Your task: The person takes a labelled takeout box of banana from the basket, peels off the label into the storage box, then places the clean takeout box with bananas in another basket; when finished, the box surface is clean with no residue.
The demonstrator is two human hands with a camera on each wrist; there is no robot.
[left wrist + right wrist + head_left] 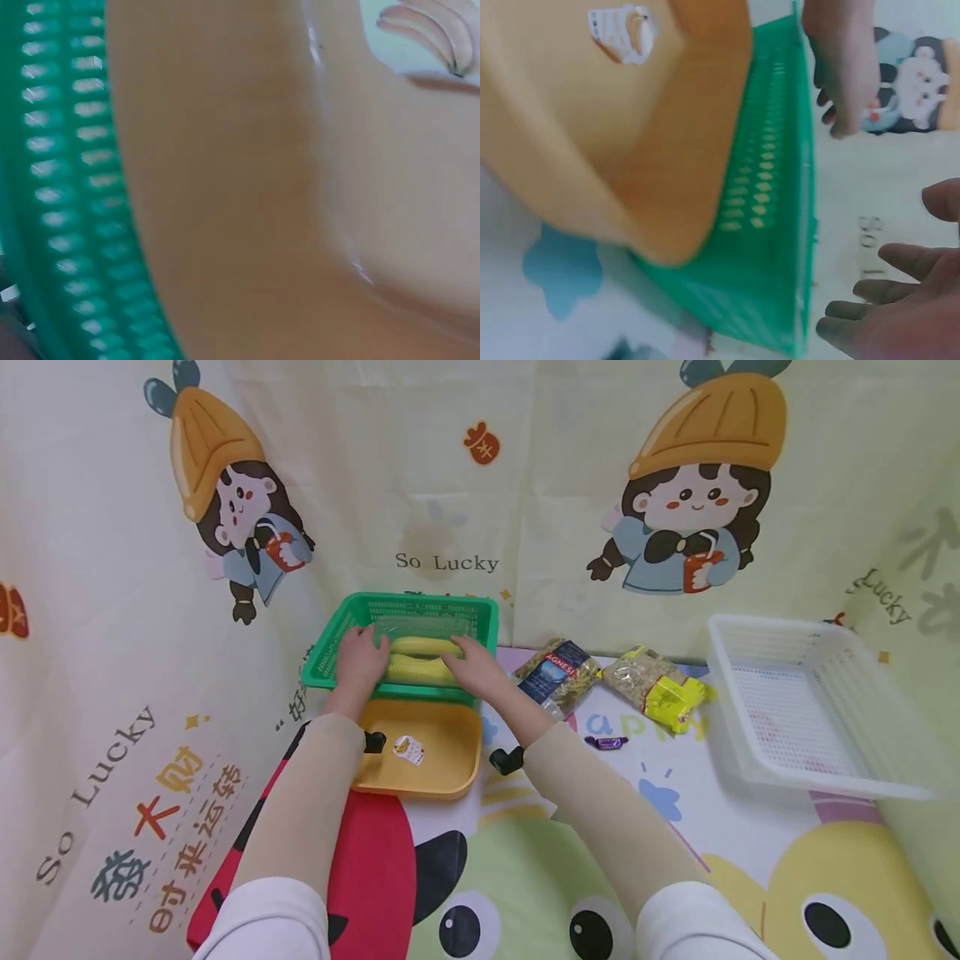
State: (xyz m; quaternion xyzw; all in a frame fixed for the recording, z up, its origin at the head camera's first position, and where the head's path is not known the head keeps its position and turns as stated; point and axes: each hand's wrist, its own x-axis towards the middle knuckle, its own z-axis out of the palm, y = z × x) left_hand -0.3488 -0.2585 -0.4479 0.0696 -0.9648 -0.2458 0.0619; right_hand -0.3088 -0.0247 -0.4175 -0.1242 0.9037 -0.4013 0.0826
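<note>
A green plastic basket (pixel 317 670) stands against the back wall with two long yellow corn-like pieces (pixel 422 672) in clear wrapping inside. My left hand (pixel 362 658) is over the basket's left part, beside the left ends of the yellow pieces. Opposite it, my right hand (pixel 478 668) reaches over the right rim, fingertips by their right ends. In the right wrist view the right hand (pixel 915 300) has its fingers spread, and the left hand (pixel 847 67) has loosely bent fingers. Neither visibly grips anything. Directly in front of the basket sits an orange tray (pixel 442 760) with a banana sticker.
To the right lie an Agnesi pasta bag (pixel 557 678), a yellow-ended clear bag (pixel 658 687) and a small purple-wrapped sweet (pixel 606 743). A white perforated basket (pixel 825 781) stands at far right. Printed cloth covers the walls and the table.
</note>
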